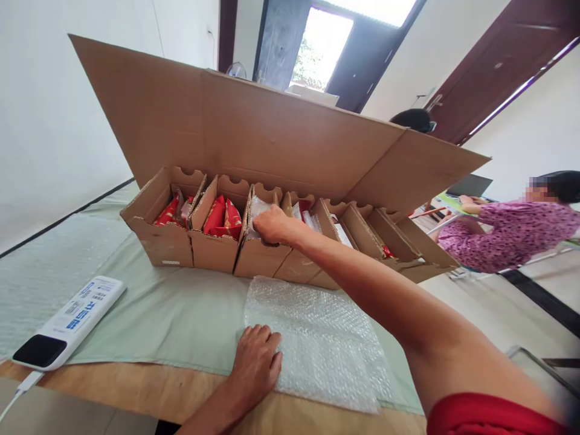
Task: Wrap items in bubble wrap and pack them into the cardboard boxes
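My right hand [274,225] reaches into the third cardboard bin from the left. Its fingers are closed at a clear plastic-wrapped packet [259,207]; the fingertips are partly hidden by the bin [258,258]. My left hand [258,359] rests palm down near the table's front edge, its fingers loosely bent and holding nothing. Beside it, a sheet of bubble wrap [317,338] lies flat below the bins. Red packets [223,216] fill part of the second bin, and more red packets [170,210] sit in the leftmost one.
A tall cardboard panel [272,133] stands behind the row of bins. At the left lies a white device [75,320] with a black screen and cable. Green cloth [181,320] covers the wooden table [113,386]. A person in a pink patterned top [507,235] sits at the right.
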A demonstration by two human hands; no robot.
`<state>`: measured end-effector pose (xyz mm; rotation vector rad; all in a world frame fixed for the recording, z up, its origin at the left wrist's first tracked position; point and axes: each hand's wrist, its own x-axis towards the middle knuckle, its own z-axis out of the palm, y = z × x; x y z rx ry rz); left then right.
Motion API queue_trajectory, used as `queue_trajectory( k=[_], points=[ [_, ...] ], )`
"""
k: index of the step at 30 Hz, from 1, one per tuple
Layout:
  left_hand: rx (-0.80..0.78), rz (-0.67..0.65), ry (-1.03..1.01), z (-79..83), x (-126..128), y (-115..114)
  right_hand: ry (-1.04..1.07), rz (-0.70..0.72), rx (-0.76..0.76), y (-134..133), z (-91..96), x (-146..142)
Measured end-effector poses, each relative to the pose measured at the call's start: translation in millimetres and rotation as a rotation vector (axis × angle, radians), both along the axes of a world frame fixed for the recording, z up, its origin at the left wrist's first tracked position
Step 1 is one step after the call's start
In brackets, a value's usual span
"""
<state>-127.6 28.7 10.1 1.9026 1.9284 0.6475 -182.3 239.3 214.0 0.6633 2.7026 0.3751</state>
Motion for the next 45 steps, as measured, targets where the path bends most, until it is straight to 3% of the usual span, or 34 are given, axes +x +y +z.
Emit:
queue_trajectory(
  k=[3,5,8,10,12,14,17,19,21,24,26,28,30,33,37,39,41,45],
  points=[
    [0.076,0.025,0.001,-7.5,1,-1,0.115,-0.059,0.059,0,20.9,9],
    [0.158,0.027,-0.073,-9.5,0,-2,0.200,-0.113,0.115,-1,43.7,32],
    [0.309,0.069,-0.370,-0.7,-2,-4,0.480,-0.156,0.178,-15,73.9,88],
    [0.315,0.140,-0.647,14.7,-5,-6,0.709,-0.109,0.139,-36,79.7,133],
    [0.217,0.194,-0.964,35.1,-10,-8,0.860,-0.042,0.021,-63,69.0,173],
    [0.103,0.181,-1.313,56.0,-16,-11,0.953,-0.018,-0.151,-90,42.3,206],
    [-0.104,0.091,-1.747,76.8,-16,-15,1.037,-0.044,-0.393,-127,-17.6,238],
    [-0.266,0.097,-1.869,79.4,-9,-18,1.036,-0.051,-0.512,-150,-60.0,253],
    [-0.348,0.208,-1.850,74.0,3,-21,1.033,-0.058,-0.619,-172,-96.0,267],
    [-0.273,0.385,-1.667,63.0,19,-29,1.160,-0.217,-0.718,-199,-132.1,290],
    [-0.209,0.381,-1.512,62.0,23,-33,1.306,-0.410,-0.770,-208,-145.3,305],
    [-0.218,0.266,-1.338,68.1,23,-36,1.425,-0.577,-0.853,-210,-151.6,315],
    [-0.291,0.061,-1.131,78.5,22,-37,1.491,-0.642,-0.959,-205,-150.9,317],
    [-0.403,-0.244,-0.829,91.8,26,-39,1.502,-0.625,-1.080,-193,-138.4,309],
    [-0.533,-0.417,-0.858,88.2,31,-45,1.547,-0.676,-1.022,-179,-115.6,299],
    [-0.595,-0.415,-0.907,79.2,25,-45,1.685,-0.742,-0.906,-172,-108.7,303],
    [-0.576,-0.322,-0.891,72.7,12,-38,1.798,-0.787,-0.788,-163,-106.5,311],
    [-0.254,-0.028,-0.697,77.6,-20,7,1.825,-0.795,-0.642,-138,-116.6,327]
  ],
)
